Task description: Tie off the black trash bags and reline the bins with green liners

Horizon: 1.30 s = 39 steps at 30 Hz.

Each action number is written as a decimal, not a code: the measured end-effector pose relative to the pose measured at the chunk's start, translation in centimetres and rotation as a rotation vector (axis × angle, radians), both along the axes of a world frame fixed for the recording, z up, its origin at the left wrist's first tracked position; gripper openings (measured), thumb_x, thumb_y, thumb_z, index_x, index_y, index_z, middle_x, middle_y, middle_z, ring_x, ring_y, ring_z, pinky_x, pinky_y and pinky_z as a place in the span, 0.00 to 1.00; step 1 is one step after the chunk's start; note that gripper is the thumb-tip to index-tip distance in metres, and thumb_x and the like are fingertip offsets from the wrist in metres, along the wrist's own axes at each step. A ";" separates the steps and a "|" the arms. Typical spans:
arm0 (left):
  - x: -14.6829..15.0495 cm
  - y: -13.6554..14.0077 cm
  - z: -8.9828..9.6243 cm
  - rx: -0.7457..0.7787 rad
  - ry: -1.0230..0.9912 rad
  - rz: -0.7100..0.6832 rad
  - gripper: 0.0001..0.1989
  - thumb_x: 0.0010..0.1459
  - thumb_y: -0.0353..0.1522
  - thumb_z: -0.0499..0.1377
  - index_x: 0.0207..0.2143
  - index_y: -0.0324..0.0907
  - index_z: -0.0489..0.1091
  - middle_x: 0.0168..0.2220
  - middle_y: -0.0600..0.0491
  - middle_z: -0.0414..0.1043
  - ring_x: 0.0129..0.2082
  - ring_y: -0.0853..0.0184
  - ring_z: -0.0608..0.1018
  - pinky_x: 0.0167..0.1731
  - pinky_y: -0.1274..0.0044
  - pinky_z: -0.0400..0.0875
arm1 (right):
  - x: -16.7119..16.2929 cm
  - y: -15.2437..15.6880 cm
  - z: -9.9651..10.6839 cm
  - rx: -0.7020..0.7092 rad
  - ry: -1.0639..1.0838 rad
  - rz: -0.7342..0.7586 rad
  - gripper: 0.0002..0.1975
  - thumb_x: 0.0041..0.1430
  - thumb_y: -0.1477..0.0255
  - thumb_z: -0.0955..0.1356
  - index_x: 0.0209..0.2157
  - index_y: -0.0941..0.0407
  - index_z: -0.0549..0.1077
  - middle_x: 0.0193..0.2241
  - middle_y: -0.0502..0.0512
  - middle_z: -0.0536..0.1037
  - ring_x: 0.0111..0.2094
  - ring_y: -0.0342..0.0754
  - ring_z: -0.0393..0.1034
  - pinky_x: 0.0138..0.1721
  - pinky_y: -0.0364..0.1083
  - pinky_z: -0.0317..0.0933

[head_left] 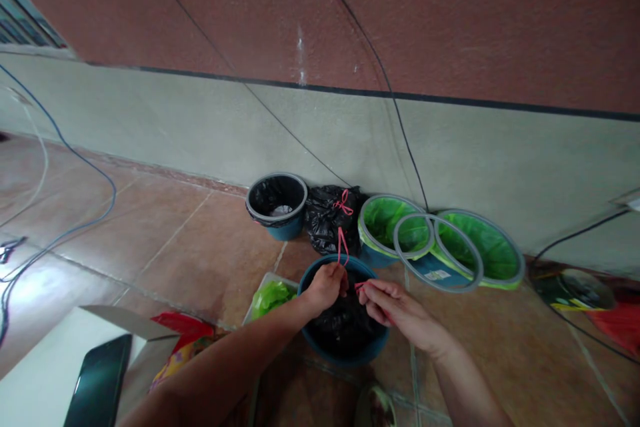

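At the far left, a dark phone (97, 383) is lying on a white box (30, 373). Further right, a pale tray (247, 315) is sitting on the tiled floor (175, 253) and holding a bright green bag (270, 298). Behind it, near the wall (200, 117), a small blue bin (285, 232) is standing upright with a black liner inside. A tied black bag (323, 220) is resting just beside that bin, its pink bow (343, 203) showing on top.

The left hand (327, 288) is reaching up from the lower left, its forearm slanting across the near floor and its knuckles facing up. Its fingers are closing on a pink drawstring (341, 240), a loop of which is standing up above them. The black bag in use (345, 323) is lying directly below and between the two hands, inside the larger blue bin (320, 351). The right hand (387, 303) is coming in from the lower right, its fingers bending inward and pinching another part of the pink drawstring; the exact fingertip contact is appearing somewhat unclear in this dim view.

To the right, two bins with green liners (490, 240) are standing side by side along the wall, and a loose grey ring (453, 289) is leaning across their fronts.
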<state>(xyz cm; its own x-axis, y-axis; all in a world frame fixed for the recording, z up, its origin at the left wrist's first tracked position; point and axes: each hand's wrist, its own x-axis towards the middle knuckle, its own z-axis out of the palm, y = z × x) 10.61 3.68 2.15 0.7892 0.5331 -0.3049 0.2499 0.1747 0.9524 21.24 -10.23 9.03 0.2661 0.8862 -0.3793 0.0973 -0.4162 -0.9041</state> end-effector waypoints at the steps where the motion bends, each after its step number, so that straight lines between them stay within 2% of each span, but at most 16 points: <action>1: 0.0 0.0 0.1 -0.006 -0.014 0.017 0.18 0.64 0.40 0.48 0.23 0.42 0.61 0.18 0.57 0.64 0.17 0.73 0.65 0.22 0.79 0.58 | 0.0 0.0 -0.1 -0.016 -0.088 -0.033 0.23 0.62 0.50 0.59 0.27 0.54 0.68 0.16 0.44 0.61 0.20 0.41 0.54 0.24 0.43 0.46; 3: 0.0 0.1 0.4 -0.025 -0.021 0.058 0.19 0.64 0.41 0.48 0.22 0.42 0.60 0.18 0.58 0.63 0.16 0.74 0.63 0.20 0.79 0.55 | 0.2 0.0 -0.4 -0.038 -0.258 -0.059 0.24 0.62 0.50 0.59 0.24 0.54 0.66 0.18 0.47 0.66 0.22 0.43 0.58 0.26 0.43 0.50; 7: 0.1 0.1 0.8 -0.095 -0.040 0.087 0.19 0.62 0.43 0.52 0.23 0.41 0.61 0.18 0.58 0.62 0.17 0.75 0.61 0.22 0.80 0.56 | 0.4 -0.1 -0.2 0.003 -0.262 -0.017 0.24 0.65 0.52 0.56 0.26 0.53 0.67 0.24 0.50 0.69 0.27 0.44 0.63 0.30 0.44 0.55; 9: 0.1 0.1 0.7 -0.161 -0.038 0.081 0.17 0.62 0.43 0.52 0.24 0.42 0.61 0.18 0.59 0.62 0.17 0.75 0.61 0.24 0.79 0.60 | 0.2 0.1 -0.1 0.013 -0.395 -0.099 0.22 0.65 0.53 0.58 0.25 0.53 0.66 0.24 0.50 0.68 0.28 0.46 0.64 0.31 0.45 0.57; 11: 0.2 -0.1 0.5 -0.149 -0.011 0.075 0.17 0.62 0.41 0.50 0.24 0.42 0.61 0.17 0.60 0.61 0.17 0.75 0.61 0.25 0.79 0.61 | 0.1 0.3 0.1 0.047 -0.461 -0.138 0.21 0.64 0.55 0.59 0.25 0.53 0.66 0.27 0.52 0.69 0.29 0.46 0.65 0.33 0.45 0.58; 15: 0.1 -0.1 0.2 0.014 0.020 0.028 0.17 0.63 0.37 0.49 0.22 0.41 0.61 0.19 0.58 0.61 0.19 0.74 0.62 0.23 0.79 0.57 | -0.3 0.7 0.4 0.111 -0.213 -0.121 0.23 0.64 0.52 0.58 0.27 0.54 0.68 0.38 0.55 0.73 0.29 0.43 0.66 0.31 0.45 0.62; 21: 0.2 0.3 0.3 -0.015 0.076 -0.033 0.15 0.63 0.35 0.48 0.25 0.41 0.63 0.19 0.59 0.60 0.18 0.74 0.62 0.20 0.80 0.56 | -0.8 1.0 -0.1 0.148 0.042 -0.141 0.20 0.63 0.53 0.61 0.32 0.54 0.72 0.30 0.53 0.75 0.36 0.48 0.71 0.42 0.48 0.65; 24: 0.1 0.3 0.2 0.007 0.101 -0.046 0.15 0.64 0.36 0.48 0.26 0.41 0.64 0.19 0.59 0.60 0.17 0.73 0.62 0.19 0.80 0.57 | -1.0 1.4 -0.4 0.132 -0.034 -0.189 0.21 0.62 0.52 0.62 0.26 0.55 0.70 0.27 0.53 0.74 0.32 0.47 0.70 0.38 0.47 0.66; 28: 0.0 0.4 0.1 0.092 0.044 -0.096 0.14 0.62 0.34 0.49 0.24 0.42 0.63 0.20 0.57 0.63 0.20 0.72 0.65 0.23 0.79 0.60 | -1.3 1.8 -0.3 0.169 0.046 -0.162 0.21 0.62 0.53 0.61 0.27 0.55 0.70 0.29 0.52 0.75 0.32 0.46 0.71 0.38 0.46 0.66; 31: 0.0 0.6 0.5 0.159 0.070 -0.189 0.14 0.61 0.33 0.49 0.22 0.42 0.62 0.19 0.57 0.63 0.21 0.72 0.65 0.23 0.80 0.60 | -1.4 1.9 0.0 0.139 -0.072 -0.175 0.20 0.63 0.54 0.62 0.26 0.55 0.70 0.27 0.51 0.74 0.31 0.45 0.70 0.36 0.45 0.64; 36: -0.3 0.7 2.1 0.334 0.068 -0.500 0.03 0.52 0.28 0.55 0.26 0.41 0.66 0.26 0.57 0.69 0.29 0.70 0.71 0.32 0.80 0.66 | -1.4 2.1 0.5 0.172 -0.148 -0.112 0.20 0.65 0.57 0.60 0.28 0.54 0.71 0.26 0.50 0.73 0.30 0.44 0.69 0.34 0.44 0.61; 39: -0.6 0.3 2.9 0.457 0.065 -0.639 0.02 0.52 0.30 0.58 0.29 0.41 0.69 0.29 0.56 0.71 0.32 0.68 0.73 0.36 0.78 0.68 | -1.6 2.3 0.8 0.145 -0.196 -0.104 0.19 0.65 0.57 0.61 0.28 0.55 0.71 0.24 0.50 0.73 0.29 0.44 0.68 0.33 0.45 0.61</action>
